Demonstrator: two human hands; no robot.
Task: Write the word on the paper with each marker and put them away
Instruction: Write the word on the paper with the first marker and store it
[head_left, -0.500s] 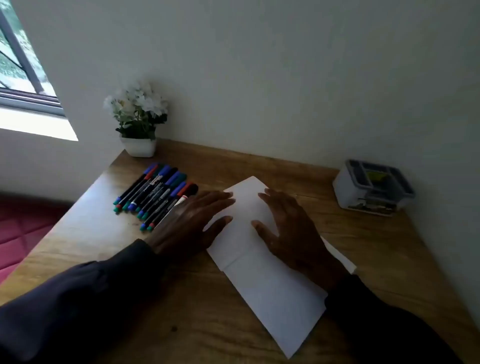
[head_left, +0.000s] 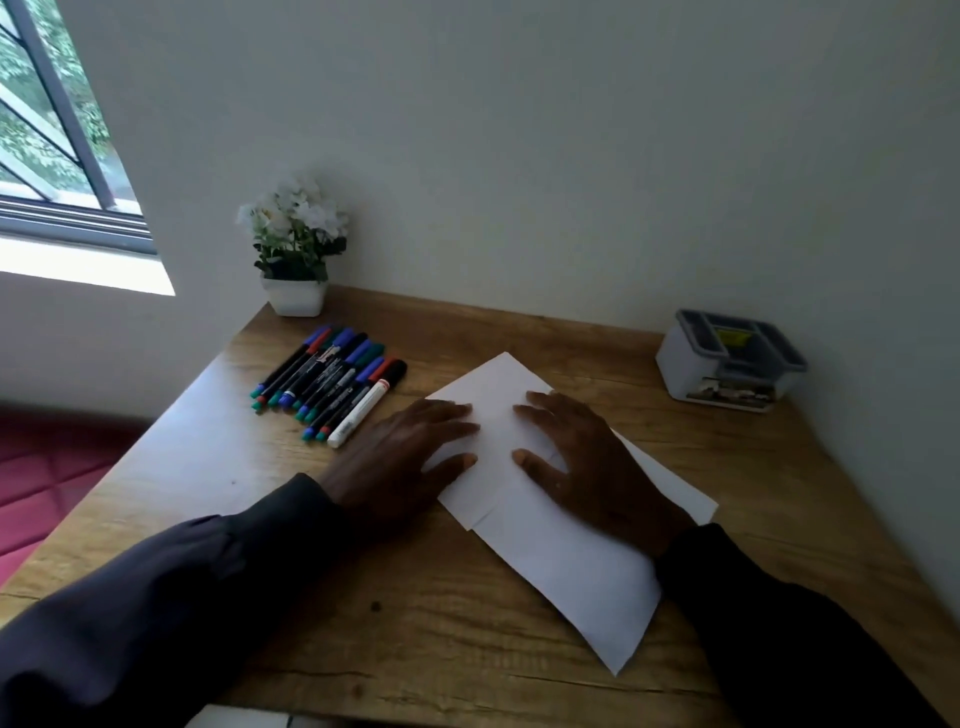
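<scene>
White paper (head_left: 566, 561), a folded sheet lying askew on wood-grain desk (head_left: 426, 634), pinned flat under both palms. Left hand (head_left: 400, 462) palm-down on the sheet's left edge, fingers spread wide and straight, gripping nothing; fingertips on the paper, heel of the palm off it on bare wood. Right hand (head_left: 592, 467) likewise flat and splayed, fully on the sheet, thumb pointing toward the left thumb — a narrow strip of blank paper between the two sets of fingertips. Dark sleeves (head_left: 156, 613) running back from both wrists to the bottom corners.

Just beyond the left hand's knuckles, on the outer side: markers (head_left: 327, 382) in a tight row, side by side and touching, barrels mostly black with blue, green and red caps. Nearest the left fingers, a white-barrelled marker (head_left: 361, 410) with a black cap, close beside the index finger but apart from it. All capped, lying flat on the desk, none on the paper.

Farther out past the markers, at the desk's back corner against the wall: small white pot of white flowers (head_left: 296, 260). Well beyond the right fingertips and off to their outer side, near the wall — a white organiser box (head_left: 727, 364) with grey compartments on top, something yellow in one; contents otherwise too small to tell. Window (head_left: 47, 130) beyond the left sleeve, upper left.

No writing visible on the exposed paper.
</scene>
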